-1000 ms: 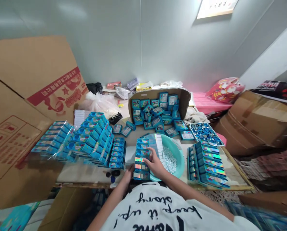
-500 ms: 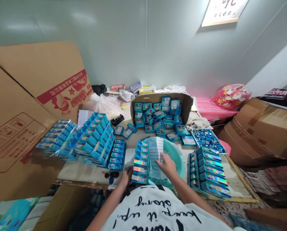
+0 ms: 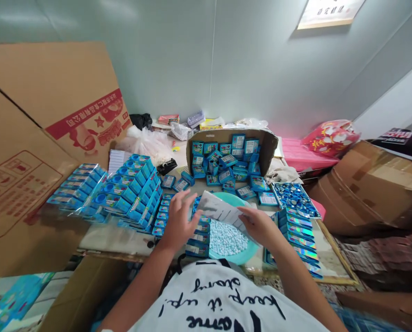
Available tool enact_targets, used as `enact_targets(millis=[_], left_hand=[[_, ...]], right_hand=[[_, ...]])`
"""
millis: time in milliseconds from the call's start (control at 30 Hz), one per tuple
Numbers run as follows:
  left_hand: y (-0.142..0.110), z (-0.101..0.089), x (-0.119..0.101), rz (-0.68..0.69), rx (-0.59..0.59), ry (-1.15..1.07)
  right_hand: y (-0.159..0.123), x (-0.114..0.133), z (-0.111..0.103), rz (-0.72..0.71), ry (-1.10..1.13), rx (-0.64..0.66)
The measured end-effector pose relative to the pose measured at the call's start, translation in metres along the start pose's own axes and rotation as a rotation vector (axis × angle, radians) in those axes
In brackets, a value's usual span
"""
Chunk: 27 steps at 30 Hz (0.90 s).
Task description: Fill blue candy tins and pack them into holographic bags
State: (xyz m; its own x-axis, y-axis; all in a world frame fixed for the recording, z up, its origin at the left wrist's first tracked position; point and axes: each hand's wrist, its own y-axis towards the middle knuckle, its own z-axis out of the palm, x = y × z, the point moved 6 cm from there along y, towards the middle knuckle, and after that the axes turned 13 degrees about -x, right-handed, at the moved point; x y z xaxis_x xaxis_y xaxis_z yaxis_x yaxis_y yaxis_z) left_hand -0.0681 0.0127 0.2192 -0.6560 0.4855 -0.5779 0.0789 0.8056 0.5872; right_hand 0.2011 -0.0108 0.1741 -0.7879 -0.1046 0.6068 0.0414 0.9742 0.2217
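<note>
Both hands hold a white sheet of labels (image 3: 219,210) above a teal bowl (image 3: 250,252) filled with small pale blue tablets (image 3: 226,240). My left hand (image 3: 177,220) grips the sheet's left end, fingers partly spread. My right hand (image 3: 259,225) pinches its right end. Under my left hand a column of small blue boxes (image 3: 199,240) with shiny labels lies on the table.
Stacks of blue boxes (image 3: 133,193) lie at the left and a tray of them (image 3: 299,235) at the right. An open carton (image 3: 231,157) of loose blue boxes stands behind the bowl. Large cardboard boxes (image 3: 36,152) flank the table; a blue blister tray (image 3: 294,196) lies right.
My right hand lifted the label sheet off the bowl. My left hand left the box column and took the sheet's left end. The tablets now show.
</note>
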Motion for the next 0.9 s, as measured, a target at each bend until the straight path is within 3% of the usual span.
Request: enact_targets(millis=[67,133,300,400,600,900], left_hand=[[0.016,0.000,-0.034,0.166,0.169,0.092],[0.023,0.002,-0.050,0.232,0.314,0.098],[0.018,0.010,-0.046,0.250,0.451,0.015],[0.012,0.011,-0.040,0.263,0.418,-0.002],[0.011,0.001,-0.051,0.422,0.173,0.128],[0.000,0.008,-0.048,0.515,0.103,0.204]], right_hand=[[-0.002,0.026,-0.014,-0.080,0.048,0.060],[-0.005,0.045,-0.026,-0.127,0.074,0.087],[-0.010,0.075,-0.024,-0.167,0.041,0.141],[-0.010,0.087,-0.015,-0.160,0.025,0.085],[-0.004,0.096,-0.011,-0.124,0.025,0.017],[0.002,0.088,-0.023,-0.019,0.121,-0.039]])
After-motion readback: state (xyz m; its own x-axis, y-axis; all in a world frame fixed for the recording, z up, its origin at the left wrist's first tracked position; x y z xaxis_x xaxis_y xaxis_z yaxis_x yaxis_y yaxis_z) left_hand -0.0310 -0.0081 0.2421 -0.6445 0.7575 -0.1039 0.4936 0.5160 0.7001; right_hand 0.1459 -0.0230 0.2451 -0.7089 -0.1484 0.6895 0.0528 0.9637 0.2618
